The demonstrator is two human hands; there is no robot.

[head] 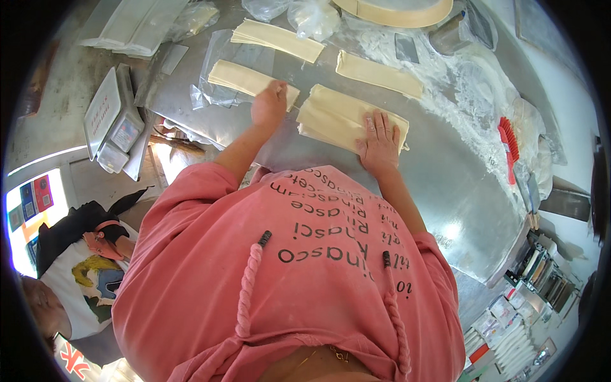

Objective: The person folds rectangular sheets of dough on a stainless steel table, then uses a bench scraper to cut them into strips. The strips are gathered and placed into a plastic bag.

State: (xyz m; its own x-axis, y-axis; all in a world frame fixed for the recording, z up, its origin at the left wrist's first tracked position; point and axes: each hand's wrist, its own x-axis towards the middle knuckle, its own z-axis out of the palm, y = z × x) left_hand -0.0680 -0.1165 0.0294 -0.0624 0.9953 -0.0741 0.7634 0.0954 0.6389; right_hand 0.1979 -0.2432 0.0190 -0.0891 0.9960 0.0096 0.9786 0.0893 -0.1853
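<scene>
My left hand (269, 106) is curled, its fingertips at the right end of a stack of pale dough sheets (243, 79). Whether a sheet is pinched inside that fist is hidden. My right hand (380, 138) lies flat on the right end of a wider layered stack of dough sheets (343, 112), fingers spread a little and dusted with flour. Beyond it is a folded dough strip (379, 75). Another fanned stack of dough strips (277, 40) lies farther back on the left.
All this is on a metal worktable (444, 181), with loose flour (458, 90) along its right side. A red brush (510, 148) sits there. Plastic film (222, 50) lies under the left stacks. A weighing scale (112, 122) stands at left; a person (90, 267) is beyond my left arm.
</scene>
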